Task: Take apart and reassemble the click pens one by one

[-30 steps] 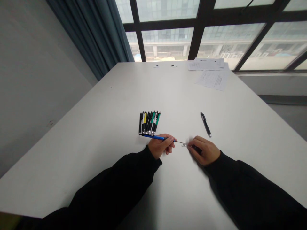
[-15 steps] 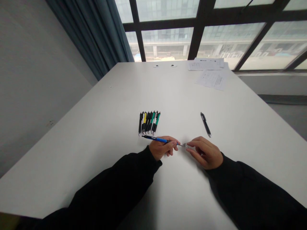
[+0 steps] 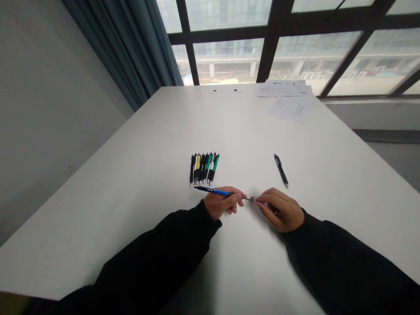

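Note:
My left hand (image 3: pixel 221 202) is closed round a blue pen (image 3: pixel 211 190), which lies level and points right. My right hand (image 3: pixel 280 208) pinches a small silvery part (image 3: pixel 252 199) at the pen's tip; what the part is I cannot make out. Both hands hover just above the white table (image 3: pixel 131 183). A row of several pens (image 3: pixel 204 168), black, yellow and green, lies just beyond my left hand. A single black pen (image 3: pixel 281 170) lies beyond my right hand.
Printed paper sheets (image 3: pixel 288 107) lie at the table's far right, near the window. Two small round caps (image 3: pixel 225 90) sit at the far edge. A blue curtain (image 3: pixel 131 48) hangs at the back left.
My right hand rose from the table and brought the small silvery part up to the pen's tip. The left hand shifted the blue pen slightly right.

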`<action>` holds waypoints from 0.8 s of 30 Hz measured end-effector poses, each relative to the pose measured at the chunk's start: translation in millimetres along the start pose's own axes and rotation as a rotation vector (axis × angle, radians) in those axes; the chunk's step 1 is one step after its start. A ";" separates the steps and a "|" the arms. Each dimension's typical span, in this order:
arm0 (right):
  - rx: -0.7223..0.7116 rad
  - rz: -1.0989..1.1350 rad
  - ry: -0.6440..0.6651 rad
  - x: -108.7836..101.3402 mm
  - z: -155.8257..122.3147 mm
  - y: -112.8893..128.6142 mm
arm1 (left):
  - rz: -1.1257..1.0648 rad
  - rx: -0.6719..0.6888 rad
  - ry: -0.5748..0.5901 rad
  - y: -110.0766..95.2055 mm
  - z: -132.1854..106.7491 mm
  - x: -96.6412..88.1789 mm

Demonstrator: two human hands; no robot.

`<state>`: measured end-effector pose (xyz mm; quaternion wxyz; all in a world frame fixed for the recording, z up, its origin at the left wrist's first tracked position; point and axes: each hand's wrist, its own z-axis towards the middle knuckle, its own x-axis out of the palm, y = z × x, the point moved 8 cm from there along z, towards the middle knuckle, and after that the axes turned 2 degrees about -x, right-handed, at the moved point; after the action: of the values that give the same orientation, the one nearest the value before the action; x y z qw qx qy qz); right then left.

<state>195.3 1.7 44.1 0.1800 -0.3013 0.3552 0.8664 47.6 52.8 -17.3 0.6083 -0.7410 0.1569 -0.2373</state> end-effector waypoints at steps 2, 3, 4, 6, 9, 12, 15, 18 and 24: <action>0.002 0.000 0.000 -0.5 0.4 0.1 | 0.004 -0.001 -0.002 -1.0 0.1 0.3; 0.003 0.003 0.008 -0.1 0.5 0.1 | 0.006 0.000 -0.002 -1.7 0.0 0.6; 0.004 0.008 0.012 0.0 0.6 0.1 | 0.008 0.002 0.000 -2.3 -0.1 1.0; 0.010 0.019 0.014 -0.2 0.6 0.0 | 0.010 0.002 -0.001 -2.8 -0.3 1.3; 0.027 0.036 -0.003 -1.9 0.7 0.3 | 0.003 -0.002 -0.016 -1.9 -0.1 0.2; 0.058 0.037 -0.040 -6.3 1.7 0.3 | -0.009 -0.001 -0.029 -1.4 0.3 -0.4; 0.072 0.025 -0.092 -14.2 2.8 0.6 | -0.027 0.004 -0.043 -1.7 0.7 -1.8; 0.102 0.040 -0.090 -21.1 0.8 -3.9 | -0.071 0.015 -0.086 -2.1 0.7 -8.5; 0.129 0.095 0.049 -22.5 -11.1 -21.0 | -0.190 0.095 -0.216 -9.9 -2.2 -30.1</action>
<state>227.6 5.8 41.8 0.1488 -0.2931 0.4284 0.8417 20.6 68.7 -12.2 0.6307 -0.7443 0.0083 -0.2196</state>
